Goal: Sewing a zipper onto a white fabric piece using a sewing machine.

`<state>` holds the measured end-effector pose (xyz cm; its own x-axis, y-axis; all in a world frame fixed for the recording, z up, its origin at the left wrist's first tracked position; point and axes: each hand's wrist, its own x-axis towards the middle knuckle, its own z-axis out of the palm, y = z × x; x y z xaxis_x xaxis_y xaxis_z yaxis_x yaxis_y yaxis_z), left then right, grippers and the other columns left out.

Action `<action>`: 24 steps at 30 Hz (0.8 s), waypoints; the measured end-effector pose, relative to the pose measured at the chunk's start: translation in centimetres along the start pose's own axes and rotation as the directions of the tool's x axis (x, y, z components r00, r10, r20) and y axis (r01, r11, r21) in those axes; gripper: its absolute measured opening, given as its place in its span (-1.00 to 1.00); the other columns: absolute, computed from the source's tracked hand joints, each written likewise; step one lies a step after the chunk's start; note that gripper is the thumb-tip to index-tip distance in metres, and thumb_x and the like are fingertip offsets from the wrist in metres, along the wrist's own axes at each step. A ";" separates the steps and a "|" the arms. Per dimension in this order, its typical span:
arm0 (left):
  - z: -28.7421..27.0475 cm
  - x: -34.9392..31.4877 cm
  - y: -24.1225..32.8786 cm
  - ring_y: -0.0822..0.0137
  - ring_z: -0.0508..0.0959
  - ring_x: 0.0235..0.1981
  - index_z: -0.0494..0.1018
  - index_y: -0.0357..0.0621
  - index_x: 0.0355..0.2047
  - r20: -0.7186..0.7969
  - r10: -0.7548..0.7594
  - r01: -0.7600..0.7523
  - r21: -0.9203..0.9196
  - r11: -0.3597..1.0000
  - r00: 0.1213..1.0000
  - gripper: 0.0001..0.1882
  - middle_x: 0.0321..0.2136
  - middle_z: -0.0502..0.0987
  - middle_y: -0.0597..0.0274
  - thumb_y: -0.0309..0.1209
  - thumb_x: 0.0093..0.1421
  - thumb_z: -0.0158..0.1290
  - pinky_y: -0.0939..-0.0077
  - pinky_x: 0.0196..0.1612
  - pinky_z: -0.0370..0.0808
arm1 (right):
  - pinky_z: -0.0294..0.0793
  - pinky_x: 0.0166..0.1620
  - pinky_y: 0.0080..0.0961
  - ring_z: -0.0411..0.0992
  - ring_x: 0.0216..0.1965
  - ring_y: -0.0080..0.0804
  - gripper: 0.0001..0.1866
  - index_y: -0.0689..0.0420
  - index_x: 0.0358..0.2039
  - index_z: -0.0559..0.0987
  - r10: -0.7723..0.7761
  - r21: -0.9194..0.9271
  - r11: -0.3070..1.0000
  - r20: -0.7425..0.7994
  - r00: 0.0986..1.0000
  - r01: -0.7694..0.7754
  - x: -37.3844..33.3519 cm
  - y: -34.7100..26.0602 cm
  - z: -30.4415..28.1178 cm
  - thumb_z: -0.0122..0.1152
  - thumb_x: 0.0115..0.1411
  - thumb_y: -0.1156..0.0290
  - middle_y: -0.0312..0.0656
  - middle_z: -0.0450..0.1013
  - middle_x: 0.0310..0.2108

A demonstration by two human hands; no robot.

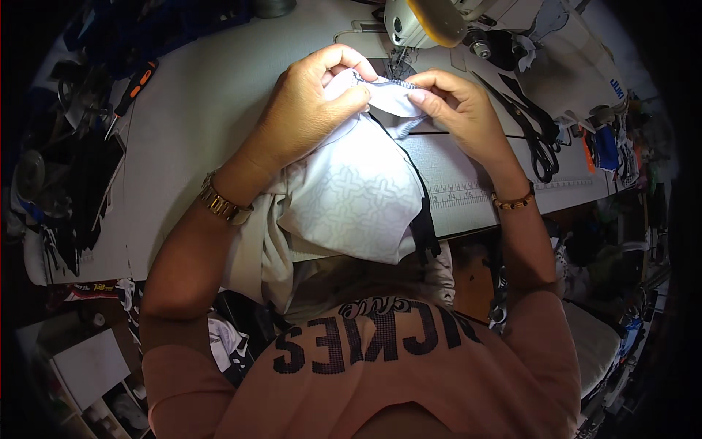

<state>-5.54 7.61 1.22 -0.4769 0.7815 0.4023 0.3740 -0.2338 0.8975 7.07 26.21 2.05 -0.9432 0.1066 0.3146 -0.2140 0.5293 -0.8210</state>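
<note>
A piece of white fabric (351,197) with a pale grey pattern hangs from my hands over the near edge of the table. My left hand (314,99) pinches its upper edge between thumb and fingers. Close by on the right, my right hand (457,110) pinches the same edge, where dark stitching shows along the seam. A black zipper-like strip (423,212) runs down the fabric's right side. Just beyond my fingers is the sewing machine's needle area (401,64), partly hidden by my hands and the cloth.
The sewing machine head (420,22) stands at the far middle. Black scissors (530,128) lie right of my right hand, beside a printed ruler scale (468,196). An orange-handled tool (137,88) lies at the left, near dark cloth and clutter (80,190).
</note>
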 end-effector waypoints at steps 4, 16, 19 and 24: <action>-0.3 0.1 0.3 0.56 0.50 -0.43 0.46 -0.31 -0.28 -0.030 -0.069 0.066 -0.084 0.994 0.997 -0.88 -0.38 0.52 0.23 -0.53 0.18 0.02 0.70 -0.33 0.46 | 0.41 -0.37 -0.74 0.42 -0.47 -0.68 -0.76 0.25 -0.18 0.56 0.057 0.109 0.992 0.001 0.998 -0.057 -0.3 -0.1 -0.8 0.12 0.27 0.35 -0.33 0.48 -0.45; -1.2 0.3 0.2 0.46 0.57 -0.41 0.41 -0.35 -0.21 -0.045 -0.152 0.147 -0.099 0.984 0.987 -0.82 -0.37 0.53 0.16 -0.44 0.31 -0.06 0.64 -0.32 0.56 | 0.34 -0.36 -0.74 0.35 -0.48 -0.69 -0.74 0.25 -0.17 0.56 0.121 -0.080 0.988 -0.117 0.986 -0.130 -0.8 -0.7 -2.1 0.11 0.28 0.32 -0.36 0.42 -0.52; -1.3 0.3 0.0 0.47 0.56 -0.41 0.40 -0.33 -0.21 -0.064 -0.160 0.156 -0.064 0.986 0.985 -0.82 -0.38 0.53 0.18 -0.43 0.32 -0.07 0.65 -0.33 0.55 | 0.33 -0.32 -0.74 0.35 -0.46 -0.71 -0.73 0.23 -0.15 0.57 0.106 -0.085 0.988 -0.209 0.972 -0.126 -0.9 -0.6 -2.8 0.11 0.27 0.31 -0.37 0.42 -0.53; -1.0 0.2 -1.2 0.49 0.56 -0.40 0.40 -0.31 -0.21 -0.119 -0.167 0.151 -0.128 0.980 0.979 -0.81 -0.40 0.52 0.21 -0.41 0.32 -0.06 0.68 -0.35 0.52 | 0.34 -0.23 -0.71 0.38 -0.43 -0.71 -0.73 0.22 -0.12 0.57 0.085 -0.022 0.995 -0.296 0.951 -0.096 -1.3 -0.5 -3.8 0.12 0.27 0.32 -0.37 0.46 -0.51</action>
<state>-6.91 7.49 0.44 -0.6239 0.7350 0.2657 0.1924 -0.1851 0.9637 9.31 28.97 3.85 -0.8402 0.3958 0.3707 -0.1170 0.5353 -0.8365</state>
